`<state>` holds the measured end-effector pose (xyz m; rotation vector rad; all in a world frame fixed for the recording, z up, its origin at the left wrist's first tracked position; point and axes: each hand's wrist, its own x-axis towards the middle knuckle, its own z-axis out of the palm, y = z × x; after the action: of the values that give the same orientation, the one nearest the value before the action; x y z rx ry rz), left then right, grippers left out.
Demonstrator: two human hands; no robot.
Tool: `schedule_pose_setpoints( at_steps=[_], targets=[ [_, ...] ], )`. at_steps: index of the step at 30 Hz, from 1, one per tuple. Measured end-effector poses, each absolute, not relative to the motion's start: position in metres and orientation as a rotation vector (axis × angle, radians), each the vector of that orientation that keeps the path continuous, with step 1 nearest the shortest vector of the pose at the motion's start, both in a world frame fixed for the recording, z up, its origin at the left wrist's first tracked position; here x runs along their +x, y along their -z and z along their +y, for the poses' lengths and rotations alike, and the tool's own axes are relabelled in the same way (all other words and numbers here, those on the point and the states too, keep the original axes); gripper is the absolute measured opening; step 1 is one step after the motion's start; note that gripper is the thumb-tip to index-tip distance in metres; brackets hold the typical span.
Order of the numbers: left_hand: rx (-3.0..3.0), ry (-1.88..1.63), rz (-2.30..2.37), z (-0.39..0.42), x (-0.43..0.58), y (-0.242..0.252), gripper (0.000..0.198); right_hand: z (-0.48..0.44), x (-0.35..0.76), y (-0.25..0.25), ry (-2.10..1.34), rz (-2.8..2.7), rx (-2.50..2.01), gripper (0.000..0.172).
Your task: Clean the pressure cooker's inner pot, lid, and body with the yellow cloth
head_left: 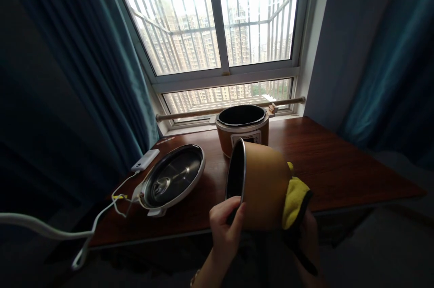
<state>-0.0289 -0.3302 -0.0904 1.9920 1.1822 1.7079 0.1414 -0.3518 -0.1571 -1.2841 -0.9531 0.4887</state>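
Note:
My left hand (225, 220) grips the rim of a golden inner pot (261, 179), thumb inside the dark mouth, which is tipped on its side and faces left. My right hand (307, 233) presses a yellow cloth (294, 200) against the pot's bottom; its fingers are mostly hidden under the cloth. The pot is held above the near edge of a dark wooden table (339, 166). Behind it stands the cooker body (242, 127), open on top.
The cooker's lid (174, 175) lies upside down on the table's left part. A white power bank (145, 160) with a white cable (101, 215) sits at the left edge. Teal curtains (101, 53) flank a barred window (220, 21).

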Motion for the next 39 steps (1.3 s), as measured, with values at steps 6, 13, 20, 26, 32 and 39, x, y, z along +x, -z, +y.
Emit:
schedule_pose_setpoints(
  at_steps=[6, 13, 20, 26, 32, 39],
  targets=[
    [1.763, -1.797, 1.213, -0.324, -0.019, 0.115, 0.018, -0.348, 0.153, 0.135, -0.563, -0.898, -1.347, 0.048],
    [1.685, -1.804, 1.175, -0.315, -0.015, 0.124, 0.020, -0.340, 0.154, 0.131, -0.549, -0.944, -1.390, 0.049],
    [1.629, -1.843, 1.163, -0.313, -0.016, 0.139, 0.022, -0.333, 0.152, 0.140, -0.479, -0.980, -1.405, 0.042],
    [1.682, -1.866, 1.104, -0.313, -0.016, 0.152, 0.021, -0.334, 0.135, 0.148, -0.241, -0.991, -1.502, 0.049],
    [1.664, -1.910, 1.154, -0.315, -0.013, 0.160, 0.024, -0.334, 0.107, 0.132, 0.173, -1.223, -1.461, 0.053],
    [1.795, -1.839, 1.014, -0.318, -0.007, 0.161, 0.039, -0.327, 0.084, 0.101, 0.308, -1.590, -1.351, 0.051]
  ],
)
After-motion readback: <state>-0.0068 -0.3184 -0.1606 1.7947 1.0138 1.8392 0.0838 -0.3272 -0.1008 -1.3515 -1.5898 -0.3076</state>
